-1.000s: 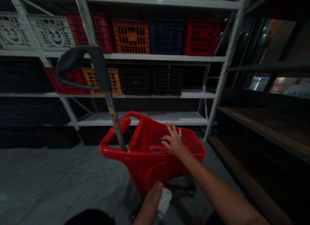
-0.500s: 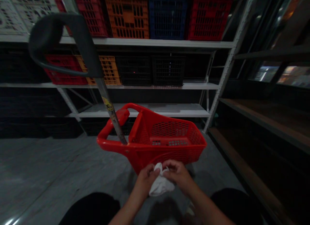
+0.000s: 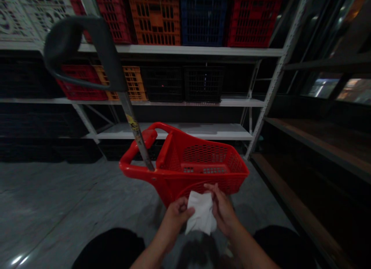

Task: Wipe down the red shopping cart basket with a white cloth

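A white tissue or thin cloth [image 3: 201, 214] hangs spread out between my two hands, low in the middle of the view. My left hand [image 3: 177, 217] pinches its left edge between thumb and fingers. On the other side, my right hand [image 3: 222, 207] touches the right edge, its thumb behind or beside the sheet and its index finger stretched out toward the upper left. Just beyond both hands stands a red plastic shopping cart basket [image 3: 203, 176] with perforated walls. A metal pole with a dark grey handle [image 3: 116, 64] rises from the cart's left end.
Metal shelving [image 3: 197, 49] spans the back, carrying an orange crate [image 3: 156, 20], a blue crate [image 3: 203, 20], red crates and black crates. On the right runs another dark shelf unit [image 3: 319, 137]. My knees frame the bottom of the view above a grey concrete floor [image 3: 58, 207].
The white sheet was bunched up between my fingertips and is now opened out flat. My right hand has shifted slightly right and its fingers have extended.
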`<state>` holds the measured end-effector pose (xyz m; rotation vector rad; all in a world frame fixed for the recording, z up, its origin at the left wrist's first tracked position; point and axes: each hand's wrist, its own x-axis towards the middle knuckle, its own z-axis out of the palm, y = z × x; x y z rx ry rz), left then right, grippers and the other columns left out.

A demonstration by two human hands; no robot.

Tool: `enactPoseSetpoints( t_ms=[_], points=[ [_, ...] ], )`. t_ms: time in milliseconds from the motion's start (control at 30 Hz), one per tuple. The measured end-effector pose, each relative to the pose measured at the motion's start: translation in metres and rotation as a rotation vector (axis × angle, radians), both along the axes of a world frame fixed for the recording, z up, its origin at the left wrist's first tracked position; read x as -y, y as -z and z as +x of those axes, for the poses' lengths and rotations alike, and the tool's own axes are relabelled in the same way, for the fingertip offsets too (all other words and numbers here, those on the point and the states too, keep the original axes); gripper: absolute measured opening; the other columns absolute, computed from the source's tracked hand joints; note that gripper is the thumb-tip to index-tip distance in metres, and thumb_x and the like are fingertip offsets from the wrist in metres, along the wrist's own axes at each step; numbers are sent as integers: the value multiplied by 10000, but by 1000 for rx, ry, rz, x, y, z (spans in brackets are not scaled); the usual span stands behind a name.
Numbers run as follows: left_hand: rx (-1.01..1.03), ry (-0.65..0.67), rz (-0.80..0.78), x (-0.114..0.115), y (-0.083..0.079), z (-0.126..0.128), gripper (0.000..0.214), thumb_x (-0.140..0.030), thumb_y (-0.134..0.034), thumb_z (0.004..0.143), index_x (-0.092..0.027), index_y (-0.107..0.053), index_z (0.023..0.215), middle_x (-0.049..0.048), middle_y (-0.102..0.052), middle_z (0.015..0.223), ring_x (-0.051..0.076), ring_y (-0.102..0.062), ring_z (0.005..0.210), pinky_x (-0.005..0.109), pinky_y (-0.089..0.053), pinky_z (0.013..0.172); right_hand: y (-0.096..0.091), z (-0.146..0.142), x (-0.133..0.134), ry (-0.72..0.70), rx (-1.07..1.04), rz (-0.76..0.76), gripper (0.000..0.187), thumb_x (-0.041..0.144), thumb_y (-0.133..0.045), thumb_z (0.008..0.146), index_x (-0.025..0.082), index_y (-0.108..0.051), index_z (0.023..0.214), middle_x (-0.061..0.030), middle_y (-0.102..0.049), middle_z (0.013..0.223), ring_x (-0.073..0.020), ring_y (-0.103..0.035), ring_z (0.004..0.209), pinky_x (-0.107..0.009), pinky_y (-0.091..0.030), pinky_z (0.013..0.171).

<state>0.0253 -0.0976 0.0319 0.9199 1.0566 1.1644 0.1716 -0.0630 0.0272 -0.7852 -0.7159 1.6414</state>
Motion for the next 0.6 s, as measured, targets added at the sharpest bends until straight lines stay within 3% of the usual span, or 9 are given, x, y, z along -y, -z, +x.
enactPoseSetpoints(
  t_ms=[133,300,433,600],
  points=[
    [186,0,-63,0,-2,0,301,-312,-714,569,-139,-528,732,15,-631,654,110,-553,554,234,-410,565,4,3,9,-218,-80,-8,296,366,-656,683,150,-612,880,-17,-597,686,-116,-527,566,-219,-385,538],
    [127,-91,-44,-6,12,2,370,-250,-742,522,-169,-476,765,-14,-631,640,125,-584,563,235,-429,564,6,1,16,-135,-20,-27,236,348,-711,625,155,-590,685,29,-550,571,-79,-475,484,-181,-357,476],
    [61,-159,-17,-14,26,4,401,-258,-727,513,-196,-408,747,-49,-600,586,114,-555,495,221,-410,502,0,-4,18,-90,31,-14,335,480,-639,669,160,-599,759,7,-583,624,-94,-491,500,-180,-334,438],
    [-261,-220,179,-11,19,1,275,-256,-664,581,-193,-427,707,-45,-557,589,104,-528,522,211,-408,509,4,-5,15,-70,63,-2,307,400,-730,575,145,-583,662,29,-565,541,-85,-482,475,-185,-345,458]
  ],
)
